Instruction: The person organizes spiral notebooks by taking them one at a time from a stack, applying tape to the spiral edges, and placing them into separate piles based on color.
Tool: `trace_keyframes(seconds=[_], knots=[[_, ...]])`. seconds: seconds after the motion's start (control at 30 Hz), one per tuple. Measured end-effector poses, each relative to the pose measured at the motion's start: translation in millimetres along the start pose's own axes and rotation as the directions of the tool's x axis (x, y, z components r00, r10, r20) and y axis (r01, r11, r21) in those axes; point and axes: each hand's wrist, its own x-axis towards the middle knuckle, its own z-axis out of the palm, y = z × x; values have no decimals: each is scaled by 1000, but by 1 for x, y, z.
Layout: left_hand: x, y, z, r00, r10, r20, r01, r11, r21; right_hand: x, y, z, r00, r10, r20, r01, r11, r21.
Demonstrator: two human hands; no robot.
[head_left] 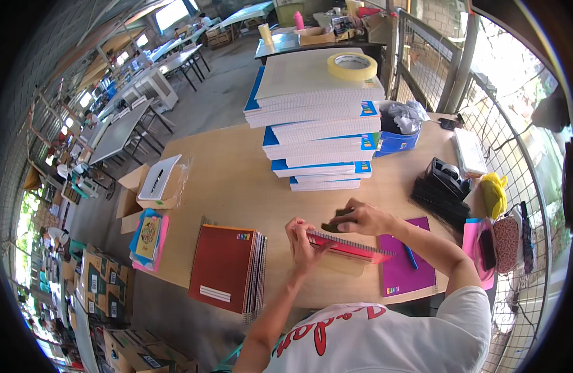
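A red spiral notebook point(351, 247) stands tilted on its edge above the table, its wire binding facing up. My left hand point(303, 244) grips it at its left end. Over the binding, my right hand point(364, 217) is closed on a small dark, block-like piece point(338, 227) whose kind I cannot make out. A purple spiral notebook point(407, 276) lies flat at the right under my right forearm, with a blue pen point(411, 257) on it. To the left lies a stack of dark red spiral notebooks point(223, 264).
Tall stacks of unbound notebooks point(323, 137) stand at the far side, topped by a tape roll point(352, 66). At the right are a black tape dispenser point(448, 177), black binding coils point(441, 202) and a patterned pouch point(509, 244). A cardboard box point(134, 196) sits at the left edge.
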Motion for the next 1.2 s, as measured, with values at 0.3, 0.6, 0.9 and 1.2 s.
trace_keyframes(seconds=[0.3,0.6,0.9,1.2], knots=[[-10,-33,-10,882,-455,120,333,424,-842,23,-1,17,989,-145,-5,138,932,335],[-8,-52,-15,878,-433,204,384,382,-841,49,-1,20,996,-11,94,-17,955,295],[-11,-57,-9,882,-392,262,380,261,-887,45,84,59,984,67,164,-55,995,-79],[-8,-60,-2,869,-439,226,366,265,-892,-223,104,128,582,365,-727,-777,512,-366]])
